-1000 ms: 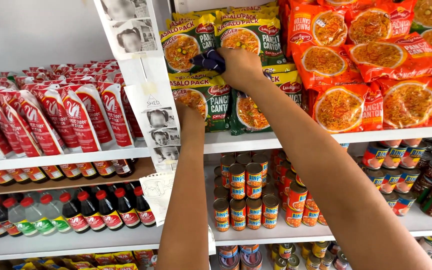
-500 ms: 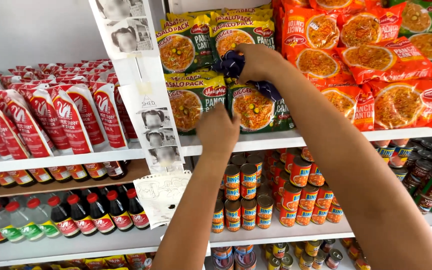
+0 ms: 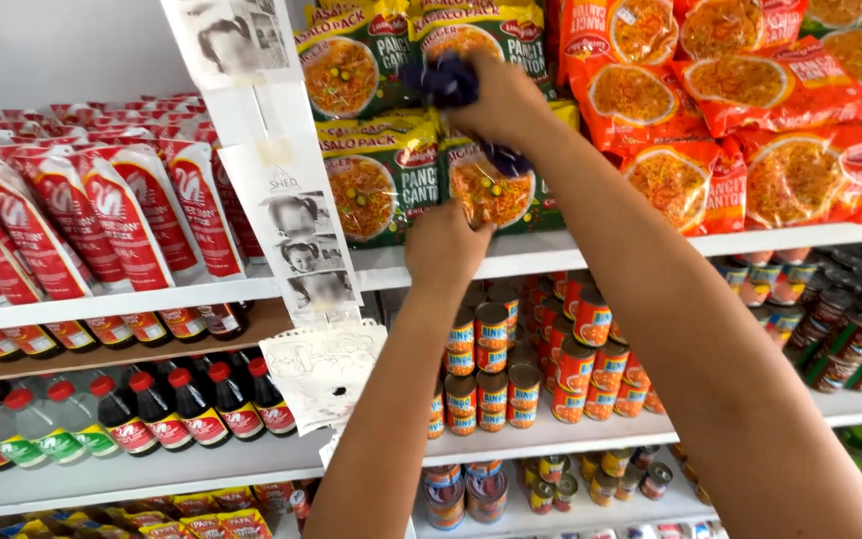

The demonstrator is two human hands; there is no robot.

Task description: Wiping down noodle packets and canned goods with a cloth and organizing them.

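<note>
My right hand (image 3: 496, 100) is raised to the top shelf and is closed on a crumpled dark blue cloth (image 3: 441, 82), pressed against the green noodle packs (image 3: 376, 180). Below it my left hand (image 3: 446, 245) grips the lower edge of one green noodle pack (image 3: 486, 190) standing on the white shelf (image 3: 591, 245). Both forearms reach up from the bottom of the view.
Orange noodle packs (image 3: 750, 100) fill the shelf to the right. Red and white sauce pouches (image 3: 102, 220) lean at the left. Stacked cans (image 3: 511, 369) sit under the noodles, dark bottles with red caps (image 3: 152, 409) at lower left. Paper sheets with photos (image 3: 296, 240) hang on the shelf post.
My right hand with the cloth has moved a little right and down across the green packs. My left hand has shifted right from the post side to the pack under the cloth.
</note>
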